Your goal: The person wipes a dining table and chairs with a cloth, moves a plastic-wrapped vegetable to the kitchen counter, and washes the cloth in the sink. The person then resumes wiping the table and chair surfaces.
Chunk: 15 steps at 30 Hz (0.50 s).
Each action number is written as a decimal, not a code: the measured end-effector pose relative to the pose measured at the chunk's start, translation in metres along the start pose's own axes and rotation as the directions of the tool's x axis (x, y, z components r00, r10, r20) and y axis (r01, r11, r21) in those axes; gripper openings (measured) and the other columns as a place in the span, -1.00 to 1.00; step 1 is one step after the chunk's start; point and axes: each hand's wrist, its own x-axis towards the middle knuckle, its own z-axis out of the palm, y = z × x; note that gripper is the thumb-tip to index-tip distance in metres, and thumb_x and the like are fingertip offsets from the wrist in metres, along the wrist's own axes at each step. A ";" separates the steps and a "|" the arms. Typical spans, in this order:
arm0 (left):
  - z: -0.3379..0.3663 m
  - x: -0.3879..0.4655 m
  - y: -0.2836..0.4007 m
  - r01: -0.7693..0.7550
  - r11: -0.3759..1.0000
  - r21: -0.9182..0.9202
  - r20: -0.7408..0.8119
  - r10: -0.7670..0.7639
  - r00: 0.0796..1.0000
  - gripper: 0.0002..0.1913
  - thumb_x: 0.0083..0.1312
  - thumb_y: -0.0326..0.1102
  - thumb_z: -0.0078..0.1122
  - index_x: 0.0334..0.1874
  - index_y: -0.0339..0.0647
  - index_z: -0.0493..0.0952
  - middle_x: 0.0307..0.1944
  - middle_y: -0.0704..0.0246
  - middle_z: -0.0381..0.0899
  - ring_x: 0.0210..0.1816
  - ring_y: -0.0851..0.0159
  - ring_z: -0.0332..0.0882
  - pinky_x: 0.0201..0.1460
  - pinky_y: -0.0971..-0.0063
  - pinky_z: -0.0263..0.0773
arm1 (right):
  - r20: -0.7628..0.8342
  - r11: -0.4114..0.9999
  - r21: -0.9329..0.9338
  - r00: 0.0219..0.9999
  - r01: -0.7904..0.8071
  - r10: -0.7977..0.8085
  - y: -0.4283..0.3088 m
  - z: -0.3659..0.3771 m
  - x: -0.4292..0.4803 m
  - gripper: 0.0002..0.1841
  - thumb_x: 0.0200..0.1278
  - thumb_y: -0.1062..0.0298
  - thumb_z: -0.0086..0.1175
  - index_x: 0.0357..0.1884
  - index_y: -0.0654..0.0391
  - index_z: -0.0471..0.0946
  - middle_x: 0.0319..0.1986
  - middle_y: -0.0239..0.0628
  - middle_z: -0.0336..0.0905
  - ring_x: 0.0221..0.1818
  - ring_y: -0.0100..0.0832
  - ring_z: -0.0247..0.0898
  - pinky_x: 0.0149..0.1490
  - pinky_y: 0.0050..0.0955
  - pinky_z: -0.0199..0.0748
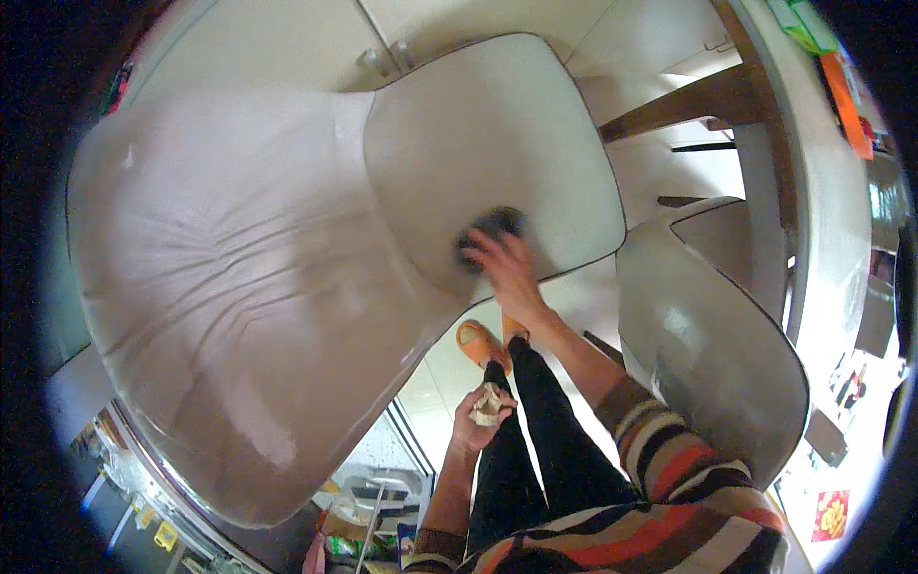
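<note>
A chair with pale, smooth upholstery stands before me, its creased backrest [237,287] at the left and its flat seat [488,143] at the upper middle. My right hand [509,276] is on the near part of the seat, its fingers over a dark, blurred round thing [491,233], perhaps a brush or scrubbing pad. Lower down, in front of my legs, my left hand [479,423] holds a crumpled, pale cloth or paper [488,405].
A second upholstered chair [710,337] stands close on the right, beside a table with a pale top edge [825,215] and brown wooden legs. Pale cabinet doors [301,43] rise behind the seat. Assorted household items [358,531] lie at the bottom. My feet wear orange slippers [477,344].
</note>
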 end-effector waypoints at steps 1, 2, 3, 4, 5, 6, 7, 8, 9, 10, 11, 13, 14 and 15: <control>0.001 0.005 0.004 0.004 1.000 0.011 -0.061 -0.004 0.998 -0.71 0.36 -0.16 -0.03 -0.12 -0.27 0.49 -0.24 0.15 0.62 -0.09 0.05 0.61 -0.13 0.37 0.59 | 0.090 0.974 -0.123 0.979 0.191 -0.181 0.013 0.009 0.033 -0.52 0.07 0.47 0.11 0.11 -0.13 0.54 0.30 -0.42 0.31 0.42 -0.12 0.03 0.42 0.02 0.00; -0.001 0.003 0.003 -0.021 1.000 -0.024 -0.118 0.018 0.993 -0.71 0.35 -0.16 -0.01 -0.12 -0.27 0.49 -0.24 0.15 0.61 -0.08 0.02 0.60 -0.15 0.38 0.61 | 0.099 0.956 -0.152 0.966 0.251 -0.238 0.032 0.009 0.060 -0.51 0.08 0.45 0.12 0.12 -0.13 0.53 0.32 -0.41 0.29 0.44 -0.13 0.00 0.41 0.04 0.00; 0.001 0.006 0.007 0.005 1.000 -0.018 -0.033 -0.005 0.999 -0.71 0.34 -0.16 0.00 -0.12 -0.27 0.49 -0.24 0.15 0.60 -0.08 0.02 0.60 -0.15 0.38 0.61 | 0.101 0.929 -0.187 0.947 0.319 -0.305 0.051 0.007 0.083 -0.51 0.09 0.43 0.12 0.13 -0.14 0.52 0.34 -0.39 0.26 0.46 -0.15 -0.03 0.41 0.05 0.01; -0.004 0.003 -0.001 0.001 1.000 -0.022 -0.003 -0.001 1.000 -0.71 0.34 -0.16 0.01 -0.11 -0.27 0.49 -0.24 0.16 0.60 -0.07 0.01 0.60 -0.15 0.38 0.61 | 0.033 0.933 -0.294 0.978 0.207 -0.206 0.072 -0.003 0.085 -0.54 0.13 0.41 0.10 0.13 -0.14 0.52 0.33 -0.39 0.28 0.45 -0.14 0.01 0.42 0.03 0.01; -0.003 0.004 -0.001 0.022 0.999 -0.027 0.085 -0.020 0.996 -0.71 0.33 -0.16 0.02 -0.11 -0.27 0.49 -0.24 0.16 0.60 -0.07 0.01 0.59 -0.15 0.38 0.62 | -0.093 0.913 -0.391 0.981 0.120 -0.169 0.099 -0.018 0.106 -0.58 0.16 0.39 0.08 0.12 -0.13 0.51 0.32 -0.39 0.30 0.43 -0.14 0.05 0.42 0.00 0.01; -0.006 0.003 -0.004 0.020 0.998 -0.055 0.057 -0.017 0.998 -0.71 0.33 -0.16 0.02 -0.12 -0.27 0.49 -0.24 0.16 0.59 -0.07 0.01 0.60 -0.16 0.37 0.61 | -0.178 0.926 -0.376 0.978 0.032 -0.106 0.122 -0.033 0.126 -0.59 0.17 0.40 0.08 0.10 -0.10 0.51 0.27 -0.35 0.35 0.39 -0.11 0.12 0.40 -0.03 0.05; -0.005 0.003 -0.005 -0.001 0.998 -0.057 -0.001 0.001 1.000 -0.73 0.32 -0.18 0.06 -0.15 -0.28 0.48 -0.27 0.15 0.56 -0.09 0.05 0.61 -0.22 0.40 0.70 | -0.308 0.937 -0.349 0.946 -0.014 -0.101 0.141 -0.046 0.145 -0.61 0.17 0.41 0.08 0.08 -0.08 0.51 0.22 -0.31 0.40 0.34 -0.09 0.18 0.39 -0.07 0.08; -0.005 0.000 -0.007 -0.018 0.999 -0.031 0.011 0.018 1.000 -0.72 0.32 -0.17 0.06 -0.16 -0.29 0.47 -0.28 0.15 0.56 -0.10 0.05 0.61 -0.22 0.40 0.70 | -0.346 0.955 -0.169 0.922 -0.244 0.174 0.156 -0.061 0.160 -0.62 0.15 0.44 0.08 0.06 -0.04 0.51 0.14 -0.28 0.44 0.28 -0.07 0.25 0.35 -0.10 0.14; -0.002 0.001 -0.008 -0.051 0.998 -0.026 -0.007 0.051 0.999 -0.72 0.32 -0.17 0.05 -0.17 -0.29 0.47 -0.29 0.14 0.55 -0.10 0.05 0.60 -0.21 0.40 0.70 | -0.310 0.888 0.024 0.841 -0.459 0.443 0.167 -0.071 0.177 -0.63 0.14 0.47 0.08 0.04 0.00 0.51 0.07 -0.25 0.49 0.22 -0.05 0.31 0.30 -0.13 0.21; 0.001 0.000 -0.009 -0.047 0.999 -0.023 -0.010 0.047 0.999 -0.72 0.33 -0.16 0.05 -0.18 -0.28 0.47 -0.30 0.15 0.55 -0.12 0.06 0.60 -0.25 0.42 0.69 | -0.432 0.823 -0.026 0.749 -0.568 0.503 0.173 -0.076 0.196 -0.64 0.15 0.48 0.07 0.04 0.02 0.51 0.04 -0.24 0.51 0.18 -0.06 0.34 0.26 -0.13 0.25; 0.006 0.001 -0.008 -0.052 0.998 -0.021 -0.014 0.052 0.999 -0.72 0.33 -0.15 0.04 -0.19 -0.28 0.47 -0.31 0.15 0.55 -0.15 0.06 0.60 -0.28 0.43 0.68 | -0.536 0.740 -0.052 0.644 -0.671 0.546 0.176 -0.079 0.215 -0.65 0.15 0.48 0.06 0.03 0.03 0.51 0.01 -0.23 0.52 0.14 -0.06 0.36 0.21 -0.14 0.29; 0.017 0.003 -0.006 -0.051 0.999 -0.009 0.005 0.051 0.999 -0.71 0.33 -0.13 0.02 -0.21 -0.27 0.46 -0.34 0.17 0.54 -0.21 0.08 0.58 -0.33 0.45 0.63 | -0.610 0.839 -0.191 0.731 -0.509 0.305 0.169 -0.072 0.237 -0.66 0.16 0.48 0.04 0.01 0.05 0.51 -0.03 -0.23 0.54 0.08 -0.07 0.39 0.13 -0.14 0.34; 0.024 0.005 -0.005 -0.050 0.999 -0.009 0.024 0.051 0.998 -0.71 0.33 -0.11 0.02 -0.23 -0.25 0.46 -0.36 0.18 0.53 -0.25 0.10 0.56 -0.35 0.45 0.59 | -0.537 0.934 -0.303 0.844 -0.188 -0.005 0.157 -0.055 0.250 -0.67 0.16 0.47 0.02 0.01 0.05 0.52 -0.03 -0.23 0.55 0.06 -0.08 0.40 0.10 -0.14 0.35; 0.030 0.004 -0.005 -0.056 0.998 -0.015 0.039 0.056 0.998 -0.70 0.33 -0.10 0.01 -0.24 -0.24 0.45 -0.38 0.19 0.52 -0.28 0.11 0.54 -0.37 0.45 0.55 | -0.429 0.912 -0.376 0.842 0.162 -0.327 0.147 -0.044 0.257 -0.68 0.16 0.47 0.01 0.00 0.06 0.53 -0.03 -0.23 0.55 0.04 -0.08 0.42 0.07 -0.14 0.37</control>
